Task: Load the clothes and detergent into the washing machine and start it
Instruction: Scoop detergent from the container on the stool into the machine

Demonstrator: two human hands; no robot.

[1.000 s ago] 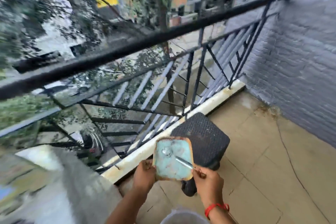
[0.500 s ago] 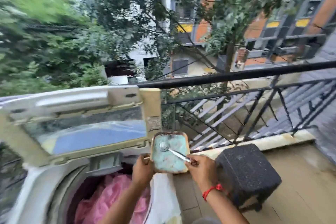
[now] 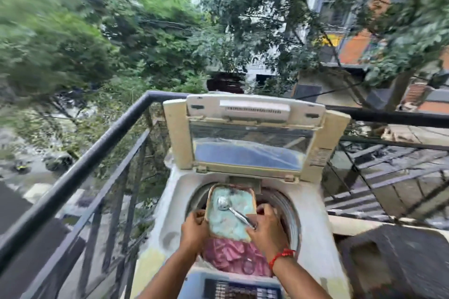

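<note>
Both hands held a box (image 3: pixel 232 219) of pale blue detergent over the open drum of the washing machine (image 3: pixel 313 245); the left hand (image 3: pixel 194 229) gripped the box's left edge, and the right hand (image 3: pixel 266 227) gripped its right edge and pinched the handle of a spoon (image 3: pixel 230 209) whose bowl lay in the powder; pink clothes (image 3: pixel 233 258) lay in the drum below; the lid (image 3: pixel 252 133) stood upright against the railing (image 3: pixel 80 170); a red thread (image 3: pixel 281 256) circled the right wrist.

Soft, even daylight fills the wide-angle frame, casting no hard shadows, while heavy motion blur smears the trees (image 3: pixel 60 39) from 9 to 11 o'clock and the railing (image 3: pixel 80 167) bows at the edges.
</note>
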